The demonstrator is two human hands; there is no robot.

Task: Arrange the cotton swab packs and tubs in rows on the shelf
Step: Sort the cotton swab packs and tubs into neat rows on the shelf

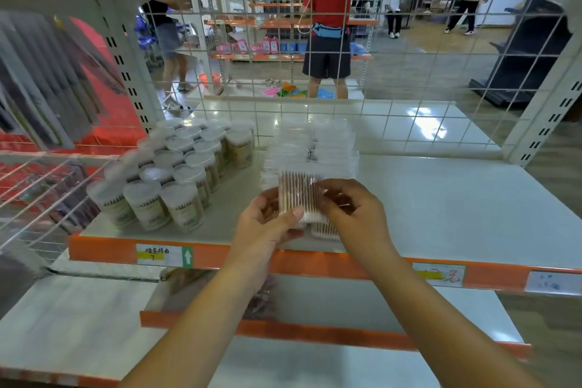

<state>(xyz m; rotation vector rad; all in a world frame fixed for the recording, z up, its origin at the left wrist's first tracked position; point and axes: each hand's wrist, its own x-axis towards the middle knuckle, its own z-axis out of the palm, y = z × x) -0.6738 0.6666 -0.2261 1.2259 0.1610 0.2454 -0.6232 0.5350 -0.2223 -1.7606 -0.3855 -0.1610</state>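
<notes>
A clear plastic cotton swab pack [299, 198] sits in the middle of the frame, held just above the front edge of the shelf [441, 205]. No print can be read on its wrapper. Its wooden sticks run from the near edge toward the back of the shelf, so the long axis points away from the camera; the sticks look pale brown, with white cotton tips bunched at the near end.

The left hand [267, 220] grips the pack from the left, thumb pressed across its near end and fingers curled behind it. The right hand [352, 211] pinches the right side of the wrapper, fingers bent inward onto it.

Under the held pack lies another pack [326, 231], and behind it a stack of similar clear packs [315, 148] runs toward the wire mesh back [409, 79].

To the left of centre, round tubs [176, 173] with clear lids stand upright in rows, touching one another; their beige labels are too blurred to read.

On the orange front rail [104, 250] a price tag [159, 254] carries handwritten characters, a "7" on a yellow strip and a white up-arrow on green. A second tag [439, 275] at lower right is smeared apart from a "元".
</notes>
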